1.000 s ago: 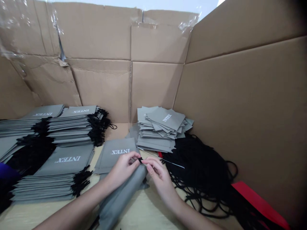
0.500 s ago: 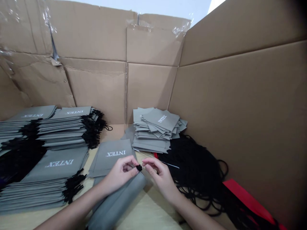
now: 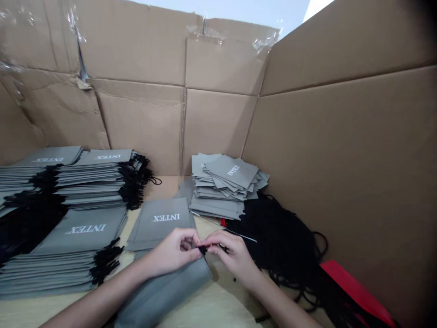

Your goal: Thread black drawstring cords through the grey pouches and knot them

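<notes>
A grey fabric drawstring pouch (image 3: 167, 291) lies slantwise in front of me, its upper corner at my fingers. My left hand (image 3: 177, 248) is closed in a pinch on a black drawstring cord (image 3: 203, 250), bunched at that corner. Close against it, my right hand (image 3: 232, 255) pinches the same cord; a little black shows between its fingers, and a dark tip hangs below. The fingers partly hide how the cord is looped. Just behind my hands rests a small stack of flat grey pouches (image 3: 164, 228) with white INTEX lettering.
Neat stacks of corded pouches (image 3: 92, 182) stand at left, with another stack (image 3: 82, 234) nearer. A looser pouch pile (image 3: 232, 175) sits at the back. Right of it lie a thin metal rod (image 3: 244, 237), a heap of black cords (image 3: 283, 232) and red material (image 3: 355, 289). Cardboard walls (image 3: 218, 114) surround the table.
My right hand has moved left and down to meet my left hand, and its fingers have closed on the black cord. Both hands sit slightly lower, and the view has shifted a little.
</notes>
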{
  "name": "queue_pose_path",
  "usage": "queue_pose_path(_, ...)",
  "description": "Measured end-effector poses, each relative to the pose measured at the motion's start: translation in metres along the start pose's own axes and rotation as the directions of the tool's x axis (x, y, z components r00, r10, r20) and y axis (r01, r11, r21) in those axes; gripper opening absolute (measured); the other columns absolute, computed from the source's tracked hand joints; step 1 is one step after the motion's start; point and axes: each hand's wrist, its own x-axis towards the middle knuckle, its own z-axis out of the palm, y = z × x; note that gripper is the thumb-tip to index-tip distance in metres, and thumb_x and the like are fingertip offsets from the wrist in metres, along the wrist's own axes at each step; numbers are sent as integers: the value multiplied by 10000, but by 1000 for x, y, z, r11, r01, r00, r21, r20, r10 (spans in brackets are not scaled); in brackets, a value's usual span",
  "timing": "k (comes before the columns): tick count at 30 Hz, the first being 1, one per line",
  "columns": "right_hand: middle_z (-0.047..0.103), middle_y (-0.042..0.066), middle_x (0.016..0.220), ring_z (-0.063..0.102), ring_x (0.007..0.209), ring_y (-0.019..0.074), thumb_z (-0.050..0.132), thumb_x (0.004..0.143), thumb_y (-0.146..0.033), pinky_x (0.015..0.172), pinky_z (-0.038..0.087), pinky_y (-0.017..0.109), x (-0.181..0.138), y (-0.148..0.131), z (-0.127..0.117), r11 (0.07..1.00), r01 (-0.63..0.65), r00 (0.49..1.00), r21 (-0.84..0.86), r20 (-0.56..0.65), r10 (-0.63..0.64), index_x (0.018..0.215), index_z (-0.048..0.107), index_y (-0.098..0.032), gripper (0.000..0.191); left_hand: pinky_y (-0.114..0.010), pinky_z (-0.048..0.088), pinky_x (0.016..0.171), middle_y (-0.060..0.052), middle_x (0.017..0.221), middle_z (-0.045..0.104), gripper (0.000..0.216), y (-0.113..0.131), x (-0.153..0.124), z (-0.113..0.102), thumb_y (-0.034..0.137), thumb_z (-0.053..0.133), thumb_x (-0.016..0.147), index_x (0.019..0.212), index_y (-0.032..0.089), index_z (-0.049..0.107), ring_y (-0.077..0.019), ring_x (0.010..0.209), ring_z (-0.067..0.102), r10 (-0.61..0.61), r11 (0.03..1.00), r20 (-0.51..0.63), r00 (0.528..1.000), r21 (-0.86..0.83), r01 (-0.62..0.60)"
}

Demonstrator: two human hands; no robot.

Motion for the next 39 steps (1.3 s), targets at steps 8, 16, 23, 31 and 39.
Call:
queue_pose_path(8,686,43,748,621,681,142,546,860,-238,617,484,240,0,5,-5,998,59,995,-12,80,-58,883,703,-211,161,-198,272,520,56,609,443,189,-2,1,1,307,611,748,732,138,527,-82,557,364,-37,999,19,999,7,37)
queue_pose_path(16,669,41,750,606,686,138,560,850,-209,629,468,234,-2,1,-3,991,68,993,-113,99,-57,863,656,-194,98,-201,287,535,57,608,439,201,-3,1,1,323,609,752,727,140,528,-86,566,366,-11,1000,27,1000,-15,12)
queue_pose_path(23,637,15,704,550,573,114,544,828,-179,565,396,226,-6,1,-10,901,160,974,-404,211,-79,881,589,-185,70,-199,309,544,47,638,474,116,-6,2,5,253,574,761,752,150,523,-93,580,407,-4,1000,-26,1000,28,5)
queue_pose_path(31,517,-47,607,481,498,84,557,667,-98,493,366,186,-12,17,6,978,-159,985,-138,45,167,773,547,-204,150,-183,313,542,52,652,448,65,0,0,8,201,497,812,761,167,518,-95,608,402,100,966,-28,995,243,-90)
queue_pose_path(39,400,-72,575,366,394,63,469,790,-311,385,327,181,-8,15,20,893,-393,917,219,20,399,764,408,-215,116,-197,354,630,25,712,523,112,14,-6,11,164,479,835,750,164,552,-104,657,465,262,892,-34,964,390,-229)
